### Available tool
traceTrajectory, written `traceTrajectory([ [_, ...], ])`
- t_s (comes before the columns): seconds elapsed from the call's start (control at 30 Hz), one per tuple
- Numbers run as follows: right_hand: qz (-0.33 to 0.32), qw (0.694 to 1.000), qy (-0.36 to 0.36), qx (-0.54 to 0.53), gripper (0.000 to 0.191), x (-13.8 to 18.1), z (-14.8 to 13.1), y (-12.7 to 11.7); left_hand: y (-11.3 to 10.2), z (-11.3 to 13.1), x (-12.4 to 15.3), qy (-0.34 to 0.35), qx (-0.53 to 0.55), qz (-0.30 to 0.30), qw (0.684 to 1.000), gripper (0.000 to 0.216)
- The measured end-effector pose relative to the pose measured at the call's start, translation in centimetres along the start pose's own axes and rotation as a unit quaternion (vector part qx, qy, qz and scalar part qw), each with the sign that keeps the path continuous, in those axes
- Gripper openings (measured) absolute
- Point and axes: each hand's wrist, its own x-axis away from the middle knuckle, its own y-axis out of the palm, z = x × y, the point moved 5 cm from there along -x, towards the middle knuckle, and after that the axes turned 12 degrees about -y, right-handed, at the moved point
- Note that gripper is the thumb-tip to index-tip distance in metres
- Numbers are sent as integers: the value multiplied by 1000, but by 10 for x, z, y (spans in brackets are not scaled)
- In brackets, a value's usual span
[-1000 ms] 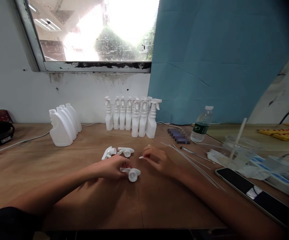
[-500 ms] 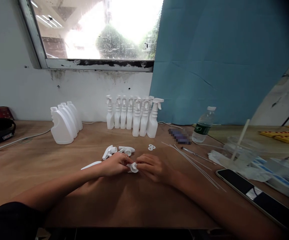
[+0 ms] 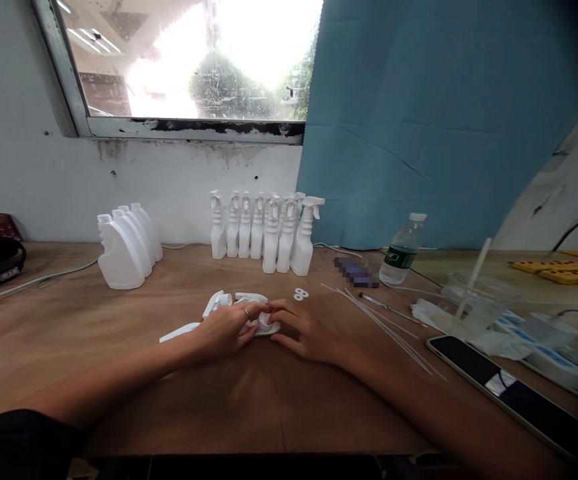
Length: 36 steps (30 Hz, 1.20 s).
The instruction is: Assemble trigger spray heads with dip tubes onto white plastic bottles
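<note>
Between my two hands is a white trigger spray head point(image 3: 265, 323), its round collar facing me. My left hand point(image 3: 229, 328) grips it from the left with thumb and bent fingers. From the right, the curved fingers and thumb of my right hand point(image 3: 305, 333) close around its collar side; the fingers partly cover it. Another spray head point(image 3: 213, 304) lies just beyond my left hand, and a further spray head point(image 3: 251, 297) sits behind my fingertips. A white pointed piece point(image 3: 179, 332) shows past my left wrist. Small white washers point(image 3: 301, 294) lie beyond my right hand.
Empty white bottles point(image 3: 121, 257) stand in a row at back left. Several bottles with spray heads point(image 3: 271, 243) stand by the wall. To the right are thin tubes point(image 3: 389, 327), a screwdriver point(image 3: 383, 305), a water bottle point(image 3: 403, 250), and a phone point(image 3: 509, 387).
Both hands have shifted slightly away from me. The spray head between them has turned and moved up a little, and my right fingers have spread around it.
</note>
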Motion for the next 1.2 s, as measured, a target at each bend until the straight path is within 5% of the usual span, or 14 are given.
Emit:
traceTrajectory([
  [0.13, 3, 1000, 3, -1, 29, 0, 1, 1, 4, 7, 4, 79, -101, 26, 991, 26],
  [0.37, 2, 999, 7, 34, 32, 3, 5, 6, 9, 5, 5, 103, -133, 19, 986, 46],
  [0.7, 43, 999, -17, 18, 20, -8, -2, 2, 18, -2, 0, 98, -114, 43, 988, 31],
  [0.9, 1, 1000, 2, -5, 20, -7, 0, -4, 20, -4, 3, 63, -56, 45, 995, 30],
  [1.1, 51, 977, 176, 113, 22, 19, 49, -56, 20, -5, 4, 6, 4, 44, 999, 37],
  [1.2, -42, 922, 294, 249, 19, 48, 87, -86, 20, -3, 2, 7, 27, 30, 999, 40],
])
